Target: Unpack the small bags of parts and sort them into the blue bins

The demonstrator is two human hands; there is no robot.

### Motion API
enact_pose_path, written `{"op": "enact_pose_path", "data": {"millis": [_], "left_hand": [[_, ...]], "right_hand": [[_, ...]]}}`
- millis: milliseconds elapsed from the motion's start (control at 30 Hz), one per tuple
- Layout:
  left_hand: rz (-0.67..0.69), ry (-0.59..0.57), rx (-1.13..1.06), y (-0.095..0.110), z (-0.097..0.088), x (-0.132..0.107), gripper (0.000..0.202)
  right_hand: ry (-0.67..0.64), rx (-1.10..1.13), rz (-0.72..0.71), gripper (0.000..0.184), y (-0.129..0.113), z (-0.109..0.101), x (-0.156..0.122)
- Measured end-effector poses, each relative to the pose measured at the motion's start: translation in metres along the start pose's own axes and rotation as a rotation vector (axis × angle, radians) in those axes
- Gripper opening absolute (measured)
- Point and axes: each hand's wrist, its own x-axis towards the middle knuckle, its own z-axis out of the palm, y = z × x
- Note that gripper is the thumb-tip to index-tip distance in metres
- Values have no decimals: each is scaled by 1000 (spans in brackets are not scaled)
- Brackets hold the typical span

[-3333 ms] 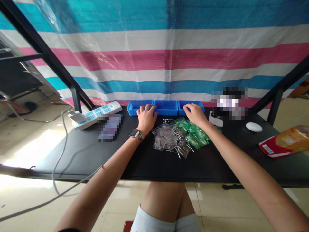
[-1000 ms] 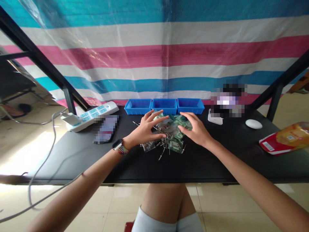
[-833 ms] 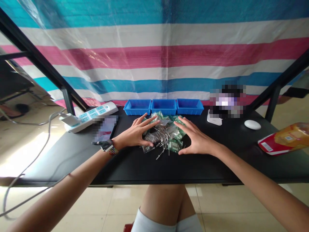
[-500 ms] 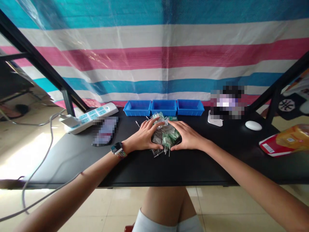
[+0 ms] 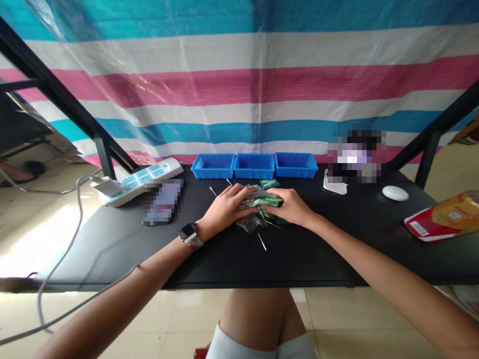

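A heap of small clear plastic packets [image 5: 250,224], mixed with green-printed packets [image 5: 270,200], lies on the black table between my hands. My left hand [image 5: 229,205] is closed on clear packets at the heap's left side, thumb toward me. From the right, my right hand [image 5: 294,205] grips green packets with its fingers and thumb curled in. Thin silver pieces that look like blind rivets stick out under the packets. One loose rivet [image 5: 262,242] lies in front of the heap, and another rivet [image 5: 213,191] lies beyond my left hand. The undersides of both hands' fingers are partly hidden.
Three blue bins [image 5: 254,167] stand in a row behind the heap. At the left are a white power strip [image 5: 144,180] with a plugged-in adapter and a blurred-out phone-like object [image 5: 163,202]. A white mouse [image 5: 395,193] and a red-yellow bag [image 5: 437,222] are at the right.
My hands have come closer together, squeezing and lifting part of the heap between them. One rivet now lies loose in front of it.
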Motion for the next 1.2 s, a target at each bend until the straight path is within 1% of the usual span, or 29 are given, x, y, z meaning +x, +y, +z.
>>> {"op": "enact_pose_path", "data": {"millis": [100,167,267,333,433,500,533,600,667,767,833,900,967,1033,1100,1200], "left_hand": [[-47,37,-49,-2,-2,8,52],[-110,48,-80,-3,-4,15,45],[-250,60,-108,-5,-8,24,40],[-342,67,-123,-6,-11,29,39],[-443,70,-116,-8,-15,30,40],[-475,72,-89,-10,-19,28,45],[-474,72,-75,-11,-21,27,48],[-449,62,-64,-15,-26,23,52],[-439,30,-90,-19,-32,19,53],[-445,1,-163,-24,-41,13,54],[-416,5,-153,-24,-47,7,56],[-375,-6,-28,-23,-51,1,58],[-335,-47,160,-20,-52,-4,62],[-300,-90,294,-19,-48,-9,67],[-290,-100,350,-18,-44,-13,70],[-291,-60,375,-21,-38,-14,73]], "right_hand": [[-17,91,138,34,-2,-5,13],[-46,116,199,34,-2,-10,22],[-81,87,250,45,0,-17,32],[-69,21,250,45,2,-23,36],[-73,-79,226,31,6,-32,37],[-96,-121,244,20,9,-38,34],[-103,-143,255,22,11,-41,31],[-95,-198,256,34,14,-47,26],[-59,-262,229,40,15,-52,20],[28,-336,173,38,14,-53,13],[37,-348,121,36,15,-47,11],[-10,-324,75,37,17,-38,9],[-48,-303,45,37,20,-26,8],[-40,-310,22,35,20,-17,7],[-22,-328,-4,31,19,-12,5],[-15,-349,-20,31,14,-11,4]]}}
